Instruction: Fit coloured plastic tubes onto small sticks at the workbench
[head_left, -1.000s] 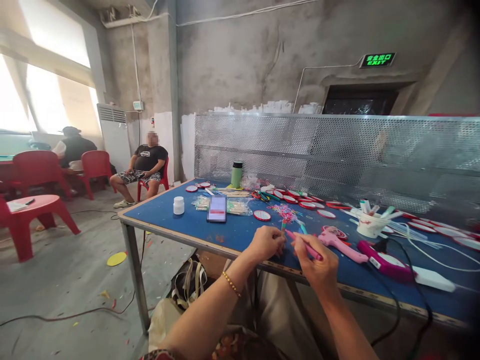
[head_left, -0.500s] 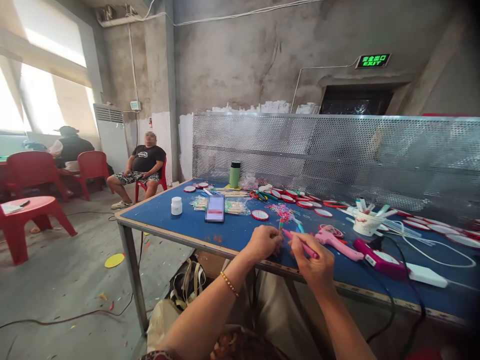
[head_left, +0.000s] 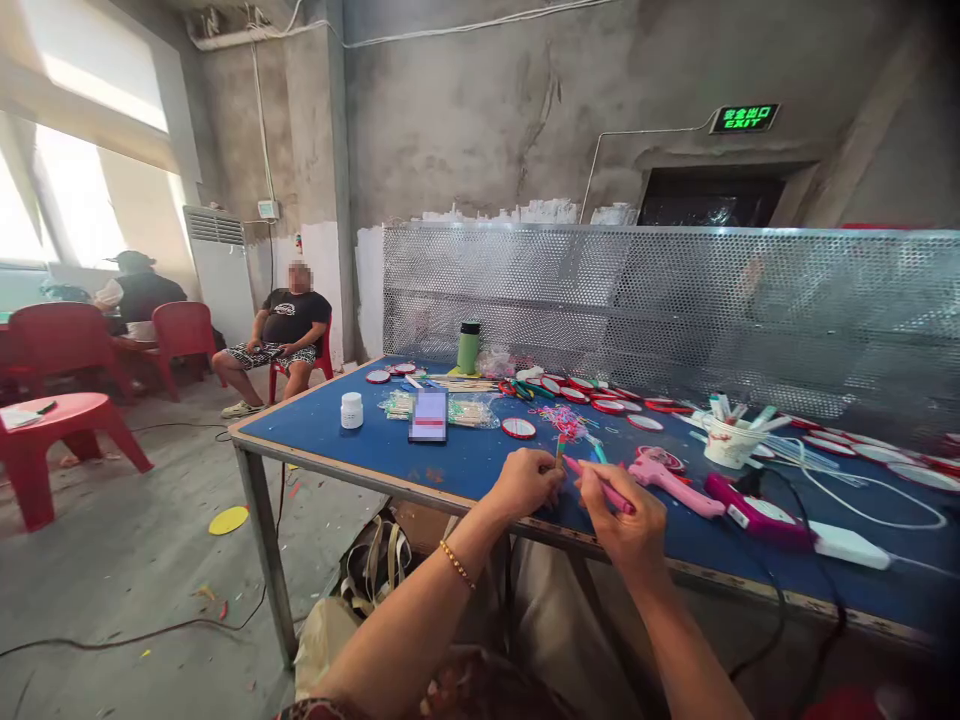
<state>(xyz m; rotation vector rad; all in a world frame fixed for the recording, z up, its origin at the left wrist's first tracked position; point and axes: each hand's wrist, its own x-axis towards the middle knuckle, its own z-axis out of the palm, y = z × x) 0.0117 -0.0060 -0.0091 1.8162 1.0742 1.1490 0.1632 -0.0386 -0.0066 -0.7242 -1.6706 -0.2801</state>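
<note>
My left hand (head_left: 527, 482) is closed in a pinch on a thin upright stick (head_left: 559, 452) with a red and green tip, resting near the front edge of the blue table (head_left: 360, 445). My right hand (head_left: 628, 520) is closed around a pink marker-like pen (head_left: 600, 484), its tip pointing toward the stick. The two hands almost touch. A gold bracelet sits on my left wrist. Just beyond the hands lie a pink glue gun (head_left: 667, 484) and a tangle of coloured bands (head_left: 564, 421).
On the table are a phone (head_left: 429, 416), a white bottle (head_left: 351, 410), a green flask (head_left: 469, 348), red-rimmed discs (head_left: 519, 428), a cup of sticks (head_left: 729, 440) and a magenta glue gun (head_left: 757, 510) with cables. A perforated metal screen backs it. People sit on red chairs at the left.
The view has drifted slightly; my hands stay together at the table's front edge, holding the stick and pen with only small shifts.
</note>
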